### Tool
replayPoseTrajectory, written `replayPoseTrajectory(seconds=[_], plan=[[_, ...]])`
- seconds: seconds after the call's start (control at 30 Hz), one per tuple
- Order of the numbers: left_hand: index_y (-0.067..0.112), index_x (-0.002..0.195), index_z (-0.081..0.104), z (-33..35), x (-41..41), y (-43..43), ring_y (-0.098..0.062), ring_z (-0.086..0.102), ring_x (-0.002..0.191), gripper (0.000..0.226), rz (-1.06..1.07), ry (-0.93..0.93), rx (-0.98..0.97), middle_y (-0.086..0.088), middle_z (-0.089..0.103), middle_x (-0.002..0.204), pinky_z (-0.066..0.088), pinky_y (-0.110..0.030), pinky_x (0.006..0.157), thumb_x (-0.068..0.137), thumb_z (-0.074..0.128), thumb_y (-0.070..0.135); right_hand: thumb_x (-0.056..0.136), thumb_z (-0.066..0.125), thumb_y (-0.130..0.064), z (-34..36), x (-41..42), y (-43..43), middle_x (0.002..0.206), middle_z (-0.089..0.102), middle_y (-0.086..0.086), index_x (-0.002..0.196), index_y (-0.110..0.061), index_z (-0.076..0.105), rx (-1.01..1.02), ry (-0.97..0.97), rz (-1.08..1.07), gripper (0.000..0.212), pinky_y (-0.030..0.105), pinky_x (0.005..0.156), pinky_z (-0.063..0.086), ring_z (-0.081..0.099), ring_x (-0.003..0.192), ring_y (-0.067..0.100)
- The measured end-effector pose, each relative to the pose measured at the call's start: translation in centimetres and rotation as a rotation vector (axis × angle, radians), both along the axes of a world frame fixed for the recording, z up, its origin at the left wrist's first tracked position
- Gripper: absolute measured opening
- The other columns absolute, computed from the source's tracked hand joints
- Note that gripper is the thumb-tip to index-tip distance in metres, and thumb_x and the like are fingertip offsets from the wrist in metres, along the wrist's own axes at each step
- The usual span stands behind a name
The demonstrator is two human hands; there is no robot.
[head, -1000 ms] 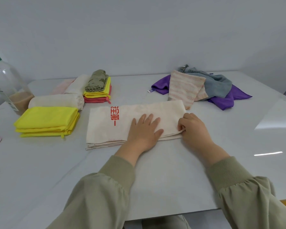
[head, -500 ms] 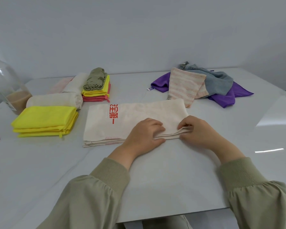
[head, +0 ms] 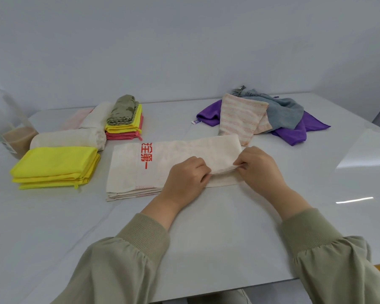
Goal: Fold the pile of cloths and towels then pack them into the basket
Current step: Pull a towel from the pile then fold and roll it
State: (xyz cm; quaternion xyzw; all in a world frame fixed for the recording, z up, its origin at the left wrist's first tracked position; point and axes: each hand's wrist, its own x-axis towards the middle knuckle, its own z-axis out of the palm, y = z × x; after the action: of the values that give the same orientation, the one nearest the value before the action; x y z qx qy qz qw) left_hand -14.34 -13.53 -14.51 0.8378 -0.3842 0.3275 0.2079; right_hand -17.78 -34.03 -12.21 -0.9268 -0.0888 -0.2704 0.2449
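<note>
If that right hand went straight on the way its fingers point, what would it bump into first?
Probably the left hand, which pinches the same cream towel edge just beside the right hand; depth is hard to judge.

Red printed characters, the last two "第一", on the folded cream towel.

cream towel: folded strip, centre, right near edge raised | unfolded pile: back right | folded stacks: left
</note>
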Motion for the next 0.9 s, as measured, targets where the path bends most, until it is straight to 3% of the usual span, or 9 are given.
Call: replayPoseTrajectory(seconds=[0.1, 0.23, 0.4, 0.5, 0.57, 0.7, 0.73, 0.8, 0.9], plan=[[0.009, 0.065, 0.062, 0.6, 0.2, -0.2, -0.020, 0.049, 0.067, 0.017, -0.003, -0.100, 0.020, -0.003, 0.056, 0.069, 0.039, -0.033, 0.047, 0.080, 0.065, 0.003, 0.068, 0.051, 0.005, -0.1, 0.5, 0.0, 0.068, 0.056, 0.005, 0.065, -0.004, 0.061, -0.142, -0.250, 0.071, 0.014, 0.025, 0.057, 0.037, 0.044, 0.073, 0.018], [0.011, 0.067, 0.059, -0.3, 0.3, -0.4, -0.021, 0.051, 0.066, 0.021, -0.054, 0.013, 0.187, -0.002, 0.053, 0.069, 0.040, -0.031, 0.045, 0.084, 0.047, 0.013, 0.052, 0.063, 0.018, -1.2, 0.5, -0.7, 0.067, 0.053, 0.005, 0.065, -0.009, 0.057, -0.388, -0.002, 0.082, 0.031, 0.036, 0.048, 0.043, 0.051, 0.065, 0.030], [0.014, 0.070, 0.061, -0.1, 0.0, 0.0, -0.020, 0.053, 0.070, 0.021, -0.026, 0.237, 0.200, 0.001, 0.054, 0.072, 0.041, -0.029, 0.052, 0.084, 0.054, 0.029, 0.071, 0.054, 0.007, -1.2, 0.2, -0.7, 0.083, 0.055, 0.001, 0.081, -0.013, 0.062, -0.334, 0.207, -0.022, 0.023, 0.035, 0.065, 0.042, 0.049, 0.084, 0.023], [0.015, 0.056, 0.046, 0.5, -0.3, 0.0, -0.025, 0.052, 0.056, 0.040, 0.054, 0.245, 0.155, -0.001, 0.053, 0.059, 0.029, -0.027, 0.050, 0.088, 0.039, 0.038, 0.077, 0.058, -0.008, -0.6, -0.8, 0.0, 0.077, 0.057, -0.006, 0.079, -0.015, 0.065, -0.128, 0.309, 0.009, 0.010, 0.027, 0.070, 0.042, 0.052, 0.079, 0.015], [0.017, 0.060, 0.044, 0.7, -0.7, 0.0, -0.028, 0.054, 0.061, 0.040, 0.172, 0.250, 0.208, -0.005, 0.059, 0.063, 0.026, -0.029, 0.054, 0.094, 0.037, 0.036, 0.084, 0.059, -0.015, 0.0, -1.6, 0.6, 0.068, 0.062, -0.001, 0.072, -0.010, 0.067, 0.077, 0.388, 0.061, 0.016, 0.025, 0.065, 0.042, 0.052, 0.064, 0.011], [0.014, 0.068, 0.055, 1.0, -0.9, -0.5, -0.027, 0.055, 0.073, 0.028, 0.320, 0.263, 0.032, -0.004, 0.060, 0.073, 0.028, -0.029, 0.056, 0.092, 0.045, 0.026, 0.096, 0.044, -0.007, 1.5, -1.6, 0.3, 0.065, 0.064, 0.017, 0.077, 0.001, 0.066, 0.846, 0.506, 0.149, 0.031, 0.026, 0.043, 0.040, 0.051, 0.044, 0.019], [0.012, 0.076, 0.062, 1.1, -0.8, -0.7, -0.027, 0.056, 0.081, 0.028, 0.307, 0.255, -0.016, -0.005, 0.062, 0.080, 0.034, -0.030, 0.059, 0.089, 0.044, 0.028, 0.095, 0.043, -0.004, 1.4, -1.0, -0.2, 0.067, 0.064, 0.016, 0.080, 0.000, 0.066, 0.935, 0.437, 0.069, 0.028, 0.026, 0.042, 0.040, 0.051, 0.044, 0.019], [0.011, 0.110, 0.066, 1.2, -0.5, -1.3, -0.030, 0.052, 0.110, 0.045, 0.263, 0.357, 0.061, -0.008, 0.064, 0.113, 0.043, -0.036, 0.084, 0.090, 0.036, 0.039, 0.090, 0.043, 0.000, 0.3, 0.8, -1.7, 0.077, 0.065, 0.008, 0.091, -0.006, 0.067, 0.799, 0.307, -0.185, 0.024, 0.029, 0.053, 0.044, 0.054, 0.057, 0.018], [0.020, 0.150, 0.025, 0.8, -1.0, -2.3, -0.024, 0.010, 0.146, 0.065, 0.237, 0.564, 0.372, -0.004, 0.020, 0.158, 0.012, -0.043, 0.118, 0.096, 0.031, 0.056, 0.085, 0.050, 0.005, -1.0, 2.6, -2.9, 0.101, 0.060, 0.001, 0.115, -0.014, 0.061, 0.502, 0.314, -0.263, 0.037, 0.026, 0.082, 0.042, 0.053, 0.088, 0.015]])
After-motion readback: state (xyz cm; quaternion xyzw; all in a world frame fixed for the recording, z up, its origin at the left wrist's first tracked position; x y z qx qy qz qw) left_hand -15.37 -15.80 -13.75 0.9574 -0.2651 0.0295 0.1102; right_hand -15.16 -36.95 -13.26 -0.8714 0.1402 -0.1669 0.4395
